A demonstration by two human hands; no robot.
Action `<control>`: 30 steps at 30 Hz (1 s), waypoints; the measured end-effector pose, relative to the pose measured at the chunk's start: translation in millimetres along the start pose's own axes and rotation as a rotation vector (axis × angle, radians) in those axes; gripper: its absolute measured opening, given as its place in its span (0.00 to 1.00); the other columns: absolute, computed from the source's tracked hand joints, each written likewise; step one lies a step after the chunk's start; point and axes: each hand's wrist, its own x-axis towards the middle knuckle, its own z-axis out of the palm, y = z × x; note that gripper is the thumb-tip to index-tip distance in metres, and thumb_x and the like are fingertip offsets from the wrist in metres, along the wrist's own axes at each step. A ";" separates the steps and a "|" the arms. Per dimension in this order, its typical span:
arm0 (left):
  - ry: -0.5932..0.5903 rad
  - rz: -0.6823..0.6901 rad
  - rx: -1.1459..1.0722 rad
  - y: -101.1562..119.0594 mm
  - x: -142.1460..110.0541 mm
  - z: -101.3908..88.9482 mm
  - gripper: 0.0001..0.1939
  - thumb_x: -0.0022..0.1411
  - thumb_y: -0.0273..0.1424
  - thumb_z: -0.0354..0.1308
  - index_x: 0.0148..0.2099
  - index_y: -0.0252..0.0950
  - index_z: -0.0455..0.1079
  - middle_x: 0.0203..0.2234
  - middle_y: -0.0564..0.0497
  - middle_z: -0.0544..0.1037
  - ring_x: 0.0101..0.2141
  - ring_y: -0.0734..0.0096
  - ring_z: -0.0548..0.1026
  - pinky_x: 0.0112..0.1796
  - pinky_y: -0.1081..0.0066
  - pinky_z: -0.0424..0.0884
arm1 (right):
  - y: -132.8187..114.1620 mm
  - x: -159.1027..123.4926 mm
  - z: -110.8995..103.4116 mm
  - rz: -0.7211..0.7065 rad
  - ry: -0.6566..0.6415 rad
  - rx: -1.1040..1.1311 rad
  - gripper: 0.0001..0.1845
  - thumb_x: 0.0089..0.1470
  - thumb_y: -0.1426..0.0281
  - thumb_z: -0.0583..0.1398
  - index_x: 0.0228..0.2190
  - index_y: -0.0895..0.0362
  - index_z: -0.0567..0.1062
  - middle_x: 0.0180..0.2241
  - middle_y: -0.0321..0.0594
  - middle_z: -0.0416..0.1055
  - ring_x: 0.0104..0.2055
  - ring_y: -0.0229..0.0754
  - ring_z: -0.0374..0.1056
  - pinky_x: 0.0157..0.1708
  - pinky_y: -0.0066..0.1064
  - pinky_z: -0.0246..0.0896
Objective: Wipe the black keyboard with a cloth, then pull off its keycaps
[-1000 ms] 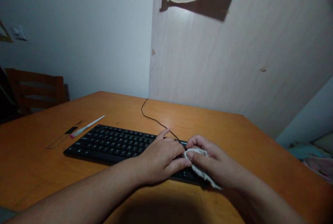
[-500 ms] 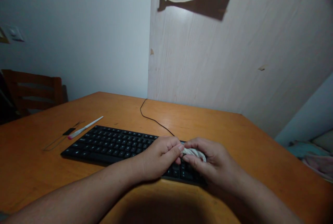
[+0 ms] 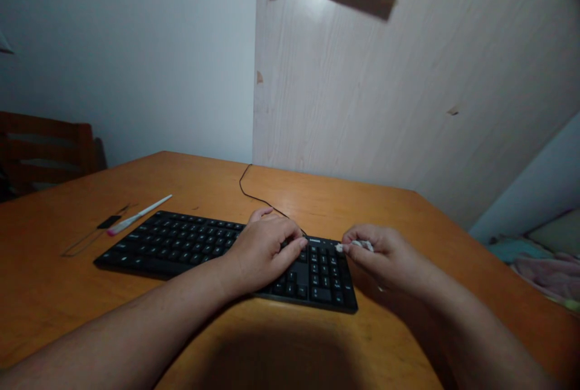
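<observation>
A black keyboard (image 3: 190, 245) lies on the wooden table. Across its right-middle part rests my left hand (image 3: 267, 251), with loosely bent fingers, the thumb apart from them and nothing visible between. My right hand (image 3: 385, 254) is closed around a twisted white cloth (image 3: 362, 246), just beyond the keyboard's right end. A small tip of the cloth pokes out between thumb and index finger, near the top right keys. The rest of the cloth is hidden in the fist.
Left of the keyboard lie a white brush-like stick (image 3: 140, 215) with a pink end and a black piece with thin wires (image 3: 109, 221). A cable (image 3: 254, 198) runs to the table's back edge by the wall. A wooden chair (image 3: 45, 148) stands at left.
My hands have moved apart. The left let go of the cloth and shifted left on the keyboard; the right keeps the cloth and moved right, uncovering the number keys.
</observation>
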 end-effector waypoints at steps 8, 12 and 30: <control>-0.089 -0.026 0.111 -3.6 -1.2 -0.3 0.16 0.64 0.45 0.53 0.46 0.41 0.71 0.40 0.49 0.77 0.47 0.58 0.71 0.59 0.44 0.48 | 6.5 0.9 20.1 0.036 -0.087 -0.047 0.05 0.54 0.70 0.58 0.27 0.57 0.71 0.24 0.36 0.68 0.25 0.35 0.60 0.22 0.25 0.48; -0.140 -0.024 0.136 -3.0 -2.2 -0.8 0.24 0.61 0.52 0.53 0.50 0.41 0.70 0.42 0.47 0.76 0.48 0.54 0.70 0.59 0.41 0.45 | 8.1 2.8 22.1 0.001 -0.081 -0.127 0.04 0.53 0.72 0.58 0.27 0.56 0.71 0.25 0.36 0.70 0.26 0.36 0.62 0.24 0.26 0.49; -0.264 0.052 0.159 -2.4 -9.9 2.1 0.54 0.43 0.68 0.54 0.64 0.39 0.57 0.56 0.40 0.69 0.57 0.44 0.64 0.61 0.39 0.34 | 14.4 2.0 27.5 0.076 -0.088 0.002 0.05 0.56 0.70 0.57 0.28 0.56 0.70 0.24 0.35 0.68 0.24 0.35 0.60 0.22 0.25 0.47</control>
